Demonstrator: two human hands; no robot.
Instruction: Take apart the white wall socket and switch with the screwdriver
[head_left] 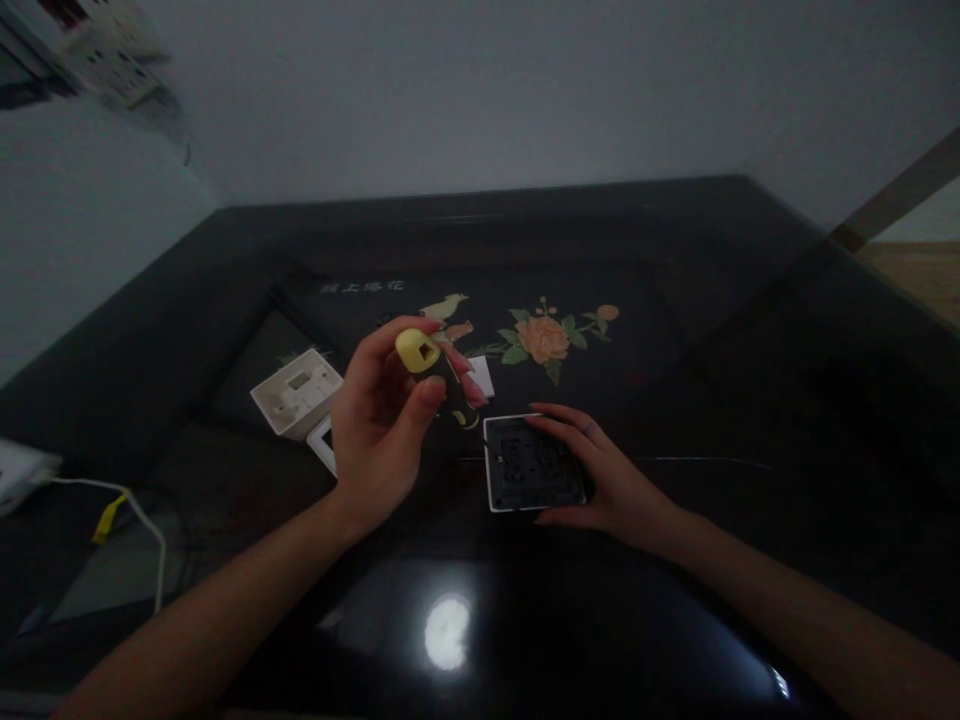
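My left hand [386, 415] is raised over the table, its fingers closed around what looks like a yellow-and-black screwdriver [417, 351]. The yellow end with a dark square hole faces me; the rest is mostly hidden in dim light. Fingers and thumb of my right hand [585, 470] grip a square wall switch or socket panel [529, 465] by its edges. Its black back is turned up, with a thin white rim around it. Left of my left hand lies an open white mounting box [298, 392]. A white frame [322, 445] is partly covered by that hand.
The glossy dark table [675, 380] carries a bird-and-flower picture [541, 340]. A small white piece [482, 377] lies behind my left fingers. At the left edge are a white device [22, 475] and its cable [161, 550] with a yellow tag. Walls border the table at the back and left.
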